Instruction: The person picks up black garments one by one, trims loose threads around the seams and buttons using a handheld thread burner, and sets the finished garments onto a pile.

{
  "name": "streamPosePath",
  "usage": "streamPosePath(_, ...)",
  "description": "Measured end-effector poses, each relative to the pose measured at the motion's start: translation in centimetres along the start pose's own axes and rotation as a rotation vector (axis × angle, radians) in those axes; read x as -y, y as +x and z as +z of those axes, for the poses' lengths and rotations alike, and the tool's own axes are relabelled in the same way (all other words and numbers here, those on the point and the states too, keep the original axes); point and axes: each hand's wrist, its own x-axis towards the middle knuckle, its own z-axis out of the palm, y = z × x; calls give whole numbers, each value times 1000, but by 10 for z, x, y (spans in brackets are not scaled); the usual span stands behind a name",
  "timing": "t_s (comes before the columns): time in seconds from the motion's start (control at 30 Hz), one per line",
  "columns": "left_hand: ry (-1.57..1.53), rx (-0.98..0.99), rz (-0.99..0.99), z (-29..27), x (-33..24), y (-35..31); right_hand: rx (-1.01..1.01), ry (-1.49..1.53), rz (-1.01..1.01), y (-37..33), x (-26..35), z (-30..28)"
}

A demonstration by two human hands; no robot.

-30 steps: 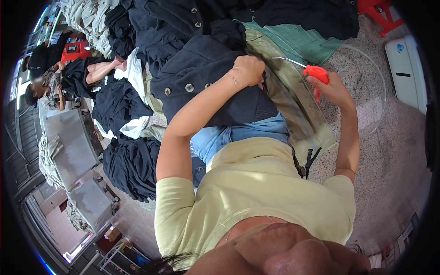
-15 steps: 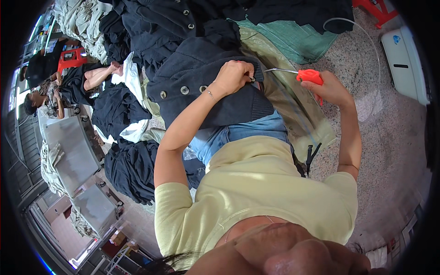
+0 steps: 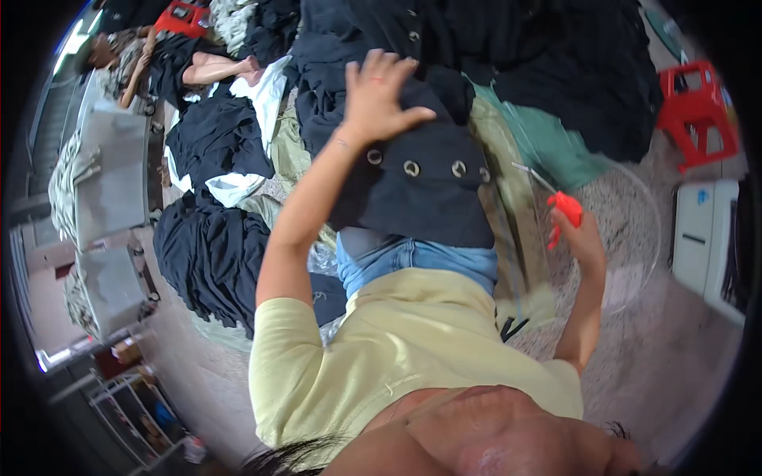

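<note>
Left grip [image 3: 376, 109] shifted forward, splayed over dark garment [image 3: 421, 202]; right grip [image 3: 586, 236] clasping red-handled tool [image 3: 566, 206].

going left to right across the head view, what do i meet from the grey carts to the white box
Upper grey cart → dark cloth pile edged with white cloth → left hand, spread over the dark buttoned garment → right hand holding a red-handled tool → white box.
</note>
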Motion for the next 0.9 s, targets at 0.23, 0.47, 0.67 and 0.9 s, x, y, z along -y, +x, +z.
streamPosePath(0.23, -100, 527, 141, -44, 38, -94, -80, 52, -19, 23, 2, 30)
streamPosePath(0.47, 49, 248, 71, -43, 24, -159, -80, -20, -25, 46, 19, 46)
streamPosePath(0.67, 441, -203, 14, -162, 131, -120, -137, -84, -37, 58, 19, 51)
streamPosePath(0.9, 1345, -268, -842, -317, 338, -179, -241, -246, 71, 114, 29, 85)
